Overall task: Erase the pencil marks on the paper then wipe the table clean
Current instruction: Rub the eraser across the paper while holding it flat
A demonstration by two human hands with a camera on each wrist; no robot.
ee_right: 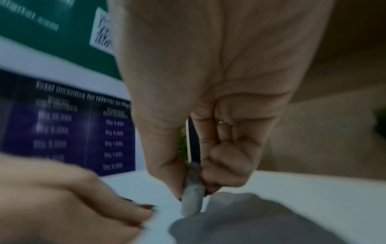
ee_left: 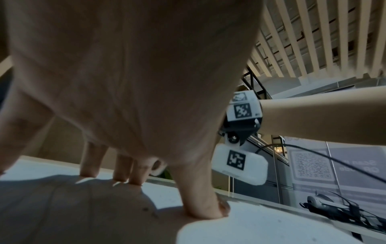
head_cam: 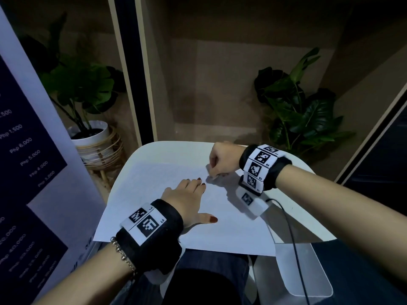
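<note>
Nearest the head camera, the left forearm carries a black wrist strap with square black-and-white markers [head_cam: 145, 223] and a beaded bracelet [head_cam: 123, 255]. Beyond the strap, the left hand [head_cam: 187, 197] lies flat on the white sheet of paper [head_cam: 141, 194], fingers straight and spread, thumb out to the side, pressing the sheet down and grasping nothing; the left wrist view shows its fingertips [ee_left: 125, 175] and thumb bearing on the paper. The paper lies on the small white rounded table [head_cam: 158, 150], its near edge hanging over the table's near rim.

Just past the left hand's fingertips, the right hand [head_cam: 222, 159] is clenched around a small greyish-white eraser [ee_right: 193, 198], pinched between thumb and curled fingers, with the eraser's lower end on the paper. The right wrist view is blurred, and no pencil marks can be made out on the sheet from any view.

A white camera module with a black cable [head_cam: 253, 203] hangs under the right wrist, over the paper's right side. Behind the table, a leafy plant in a white pot on a rattan stand [head_cam: 92, 137] stands to the left, and a second dark-leaved plant [head_cam: 297, 111] to the right.
</note>
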